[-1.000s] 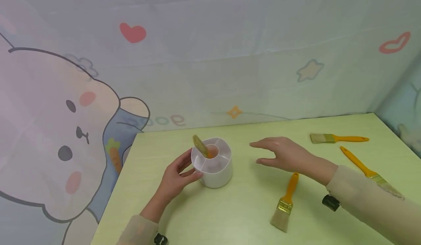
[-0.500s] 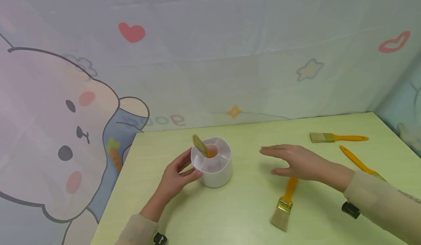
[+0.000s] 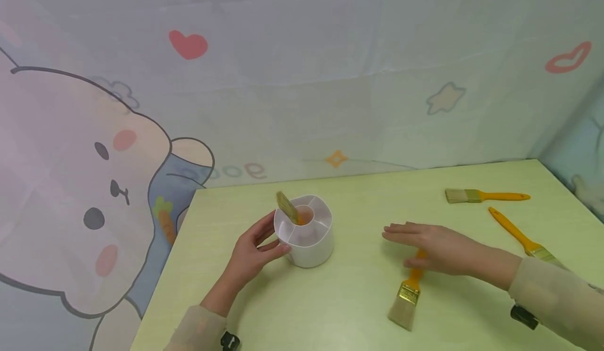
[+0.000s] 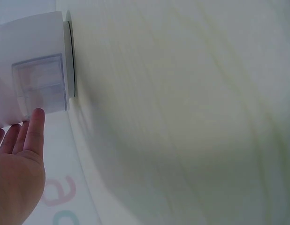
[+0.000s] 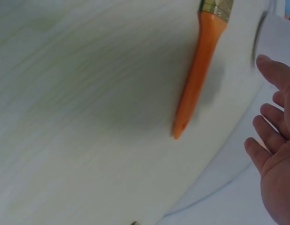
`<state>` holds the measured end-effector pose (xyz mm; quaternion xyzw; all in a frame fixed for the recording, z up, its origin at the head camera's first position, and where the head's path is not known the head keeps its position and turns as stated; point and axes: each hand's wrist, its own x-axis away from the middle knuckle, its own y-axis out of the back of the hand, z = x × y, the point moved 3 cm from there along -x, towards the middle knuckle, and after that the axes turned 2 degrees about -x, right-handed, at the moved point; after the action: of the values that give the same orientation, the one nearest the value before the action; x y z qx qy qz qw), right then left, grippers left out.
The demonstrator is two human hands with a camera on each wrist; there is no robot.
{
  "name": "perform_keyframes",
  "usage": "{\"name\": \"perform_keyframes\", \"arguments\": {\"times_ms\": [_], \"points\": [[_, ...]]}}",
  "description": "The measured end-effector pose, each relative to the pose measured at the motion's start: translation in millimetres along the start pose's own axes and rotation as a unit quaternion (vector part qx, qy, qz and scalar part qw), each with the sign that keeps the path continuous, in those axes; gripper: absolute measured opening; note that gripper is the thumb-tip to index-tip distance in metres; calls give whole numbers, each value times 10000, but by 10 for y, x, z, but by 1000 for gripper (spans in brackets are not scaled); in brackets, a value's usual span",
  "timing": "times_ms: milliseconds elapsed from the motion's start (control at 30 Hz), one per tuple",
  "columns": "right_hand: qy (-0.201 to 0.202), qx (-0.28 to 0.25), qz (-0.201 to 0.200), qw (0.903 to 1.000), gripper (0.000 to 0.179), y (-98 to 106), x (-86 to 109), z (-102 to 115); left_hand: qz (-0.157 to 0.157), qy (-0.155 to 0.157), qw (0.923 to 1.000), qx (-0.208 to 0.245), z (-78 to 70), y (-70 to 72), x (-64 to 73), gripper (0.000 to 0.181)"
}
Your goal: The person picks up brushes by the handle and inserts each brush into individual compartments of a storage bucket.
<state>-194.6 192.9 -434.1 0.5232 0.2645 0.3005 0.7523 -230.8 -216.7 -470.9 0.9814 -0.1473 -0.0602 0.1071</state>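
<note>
On a pale green desk [image 3: 349, 309], the left hand [image 3: 255, 254] is gripping a white holder [image 3: 311, 256], while the right hand [image 3: 441, 249], fingers extended and empty, is shifting rightward and now hovering over one loose brush [image 3: 408, 293], apparently bringing it within reach.

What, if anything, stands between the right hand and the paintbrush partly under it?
Nothing visible. The right hand hovers above the paintbrush, and the right wrist view shows nothing between the fingers and its orange handle. The two other loose paintbrushes lie farther right, out of that path.
</note>
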Motion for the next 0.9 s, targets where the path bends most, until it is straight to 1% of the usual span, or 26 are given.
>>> {"name": "perform_keyframes", "arguments": {"times_ms": [267, 333, 500, 600, 733, 833, 900], "points": [[-102, 76, 245, 9996, 63, -121, 110, -46, 1, 8, 10000, 20, -7, -1, -1, 86], [-58, 132, 267, 9995, 62, -150, 141, -62, -3, 21, 10000, 15, -6, -3, -3, 85], [181, 252, 227, 9993, 64, -218, 209, -109, -14, 61, 10000, 6, 6, 0, -4, 84], [162, 180, 236, 9994, 66, -240, 233, -122, 1, 54, 10000, 11, 9, 0, -5, 84], [-7, 5, 346, 9994, 66, -268, 257, -139, 10, 37, 10000, 18, 11, -3, -9, 84], [-24, 33, 354, 9994, 66, -293, 268, -147, 6, 25, 10000, 45, 16, -2, -9, 84], [64, 122, 280, 9995, 64, -312, 271, -151, 15, 6, 10000, 60, 18, -2, -10, 83]]}}
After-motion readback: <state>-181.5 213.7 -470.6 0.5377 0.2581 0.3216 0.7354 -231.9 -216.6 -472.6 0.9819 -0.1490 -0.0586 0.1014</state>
